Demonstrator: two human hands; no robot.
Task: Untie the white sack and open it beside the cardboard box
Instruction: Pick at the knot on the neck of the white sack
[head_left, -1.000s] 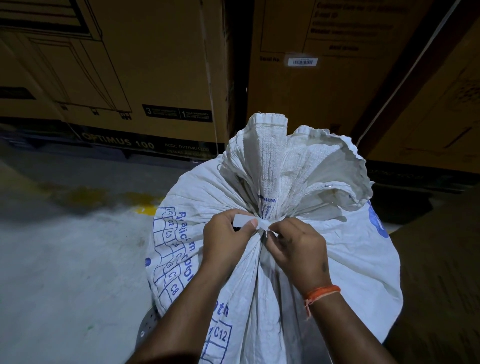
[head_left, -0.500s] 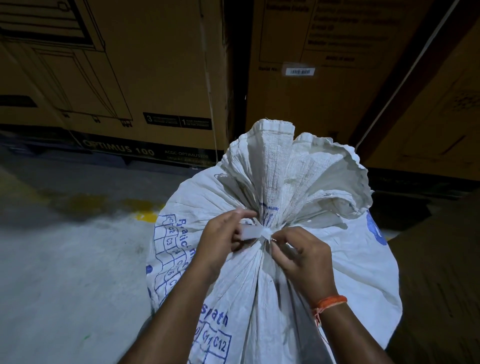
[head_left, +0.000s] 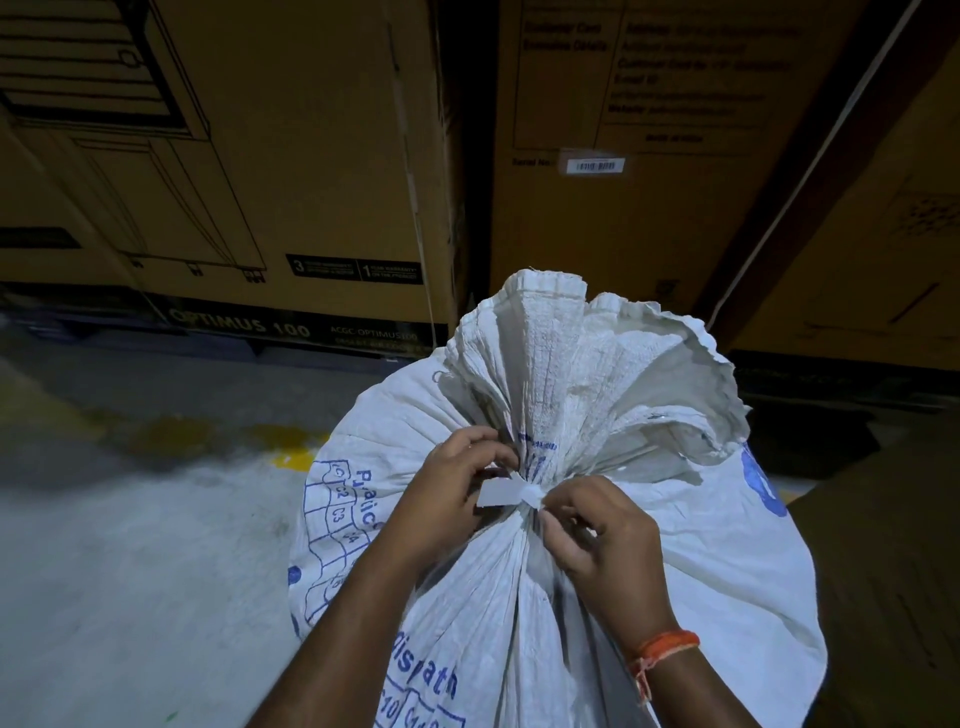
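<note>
A full white woven sack with blue print stands upright in front of me, its neck gathered and bound by a white strip tie with a knot. The ruffled sack mouth fans out above the tie. My left hand pinches the flat loose end of the tie on the left of the knot. My right hand, with an orange thread on its wrist, pinches the tie at the knot from the right. A dark cardboard box sits right beside the sack at the lower right.
Tall cardboard cartons stand in a row against the back, one printed OPTIMUS 100, another with a barcode sticker. Grey concrete floor with a yellow paint mark spreads to the left of the sack.
Both hands have stayed at the knot, with their fingers shifting on the tie. The loose end of the strip now sticks out flatter to the left. The view has dropped slightly.
</note>
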